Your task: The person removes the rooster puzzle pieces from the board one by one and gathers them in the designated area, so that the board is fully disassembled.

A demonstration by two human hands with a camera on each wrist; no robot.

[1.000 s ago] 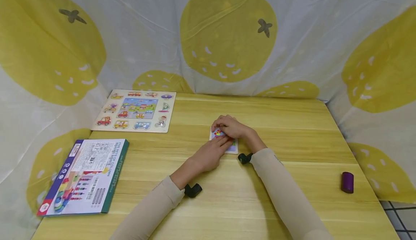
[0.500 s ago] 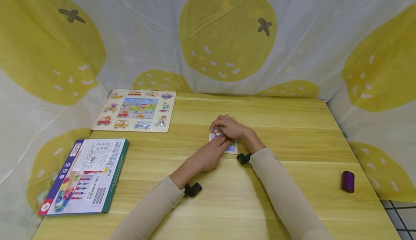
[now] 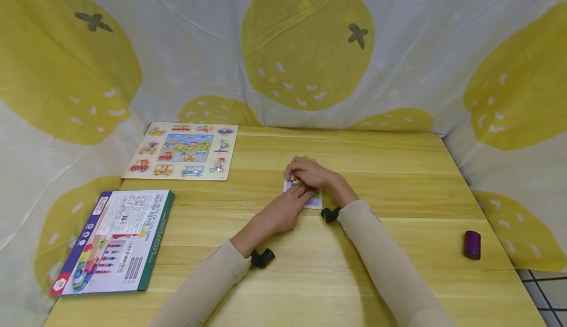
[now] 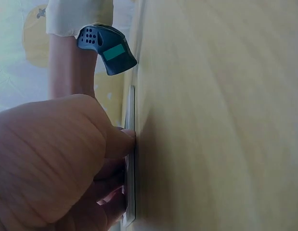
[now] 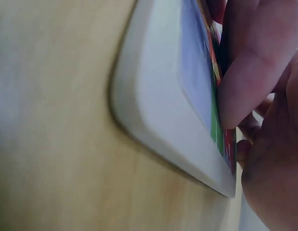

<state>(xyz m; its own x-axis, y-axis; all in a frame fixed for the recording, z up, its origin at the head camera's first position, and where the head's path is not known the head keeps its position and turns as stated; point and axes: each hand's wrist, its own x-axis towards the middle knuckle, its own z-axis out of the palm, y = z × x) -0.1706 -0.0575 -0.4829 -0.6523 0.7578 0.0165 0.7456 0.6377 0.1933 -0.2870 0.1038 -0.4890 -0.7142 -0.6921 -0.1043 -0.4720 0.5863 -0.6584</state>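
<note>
A small picture board [image 3: 315,203] with a pale rim, perhaps a puzzle, lies flat mid-table. My left hand [image 3: 283,212] reaches over its near left side with fairly straight fingers resting on it. In the left wrist view, that thumb touches the edge of the board [image 4: 130,178]. My right hand [image 3: 310,172] arches over the far part, its bent fingers at the upper left edge. The right wrist view shows fingers [image 5: 250,86] on the coloured picture inside the thick rim of the board [image 5: 158,96]. Whatever lies beneath the fingertips is hidden.
A wooden vehicle puzzle [image 3: 133,169] lies at the back left. In front of it is a flat printed box [image 3: 112,243]. A purple cylinder [image 3: 472,245] stands near the right edge of the table [image 3: 398,159]. A lemon-print curtain [image 3: 190,46] hangs behind.
Both hands stay over the small board with hardly any visible movement. The whole head view has shifted very slightly.
</note>
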